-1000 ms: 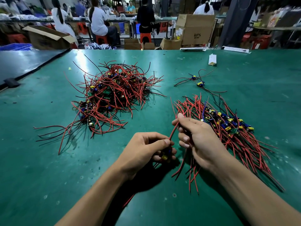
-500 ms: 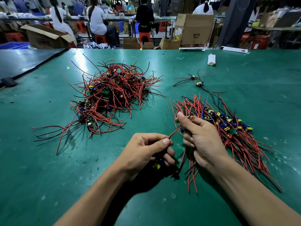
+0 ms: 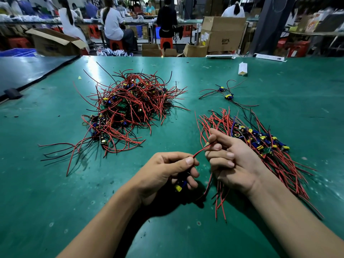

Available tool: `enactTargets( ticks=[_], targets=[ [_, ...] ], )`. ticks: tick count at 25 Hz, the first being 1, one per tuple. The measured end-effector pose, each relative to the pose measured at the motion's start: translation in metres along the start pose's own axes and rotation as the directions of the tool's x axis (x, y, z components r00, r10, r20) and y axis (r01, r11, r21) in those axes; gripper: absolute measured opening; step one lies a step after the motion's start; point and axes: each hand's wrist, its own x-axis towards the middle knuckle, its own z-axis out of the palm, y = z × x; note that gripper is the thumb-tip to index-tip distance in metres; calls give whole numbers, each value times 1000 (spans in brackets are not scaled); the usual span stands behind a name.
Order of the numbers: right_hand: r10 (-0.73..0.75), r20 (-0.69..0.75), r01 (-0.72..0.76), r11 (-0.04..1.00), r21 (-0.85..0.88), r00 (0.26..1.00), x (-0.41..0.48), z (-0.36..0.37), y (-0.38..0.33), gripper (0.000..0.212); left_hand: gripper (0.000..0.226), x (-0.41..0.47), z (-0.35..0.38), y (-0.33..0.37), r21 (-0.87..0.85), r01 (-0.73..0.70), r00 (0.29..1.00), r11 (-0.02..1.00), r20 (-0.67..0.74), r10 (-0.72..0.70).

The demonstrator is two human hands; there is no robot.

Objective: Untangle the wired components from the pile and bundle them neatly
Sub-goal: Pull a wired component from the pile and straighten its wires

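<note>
the red wire [image 3: 201, 151] runs up and rightward between the hands, from the left hand [image 3: 167, 174], whose grip is pinched on its lower end with a yellow-capped component [image 3: 178, 187] tucked beneath, to the right hand [image 3: 230, 161], curled shut on its upper end. the sorted bundle [image 3: 264, 146] lies just right on the tabletop [image 3: 55, 202], nearer the right hand; the tangled pile [image 3: 130, 108] sits well left.

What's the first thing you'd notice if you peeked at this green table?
A big messy heap of red and black wires sits on the left of the green table. On the right lies a neater row of wires with small blue and yellow parts. In front, the left hand and the right hand pinch one red wire between them.
</note>
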Motion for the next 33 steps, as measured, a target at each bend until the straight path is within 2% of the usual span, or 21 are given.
enactTargets(
  ticks=[2,5,7,8,9,10,11,12,13,14,17,18,20,21,22,23,25,27,30,31,33],
  targets=[
    [33,39,-34,999,32,999,-3,1,0,26,13,0,0,1,-5,10,1000,1000,-3,-10],
    [-49,31,49,999,-22,998,1,3,4,35,13,1,3,2,-75,19,997,997,-71,-24],
    [-122,3,121,982,-147,993,5,3,8,54,13,4,4,4,-143,-27,983,989,-186,0],
    [-178,-6,170,945,-278,984,6,2,12,55,12,6,2,5,-146,-69,968,987,-250,31],
    [-271,9,241,843,-481,963,8,-2,19,46,11,7,1,7,-152,-121,950,981,-305,70],
    [-399,68,321,612,-723,914,10,-7,26,31,10,8,0,9,-167,-178,931,970,-347,111],
    [-522,192,373,266,-889,831,12,-11,31,17,10,8,-2,11,-187,-234,913,954,-380,149],
    [-582,341,385,-52,-922,738,13,-16,35,8,10,9,-3,13,-206,-283,895,937,-408,181],
    [-577,444,382,-234,-894,686,13,-19,37,4,10,9,-3,15,-220,-322,879,921,-432,204],
    [-535,499,381,-323,-866,681,13,-21,38,7,10,9,-3,16,-235,-350,866,907,-451,218],
    [-408,507,280,-499,-820,759,12,-21,47,36,12,8,-1,17,-308,-386,858,869,-467,215],
    [-415,509,266,-515,-815,754,12,-20,52,43,12,8,1,17,-329,-384,863,863,-459,209],
    [-507,523,332,-423,-843,685,11,-17,60,43,10,8,2,16,-354,-362,879,862,-439,189],
    [-574,496,380,-319,-868,652,11,-14,60,38,8,7,2,17,-363,-343,890,866,-421,176],
    [-629,423,424,-160,-891,652,11,-11,57,34,7,7,1,16,-369,-322,900,872,-404,162],
    [-650,323,470,59,-881,687,10,-7,54,33,6,7,-1,16,-376,-301,911,877,-386,147],
    [-592,159,505,481,-716,790,7,-1,47,27,5,4,-3,14,-412,-249,940,877,-321,116],
    [-468,108,444,703,-556,877,3,4,39,22,17,3,-4,12,-410,-178,965,895,-249,77],
    [-205,137,246,852,-462,969,-4,7,31,21,17,3,-1,11,-352,-68,977,934,-212,-9],
    [-133,161,195,859,-473,978,-6,6,30,21,15,2,1,11,-338,-27,980,941,-196,-42],
    [-38,193,143,813,-564,980,-10,3,28,19,30,1,3,12,-251,46,991,967,-114,-76]
  ],
)
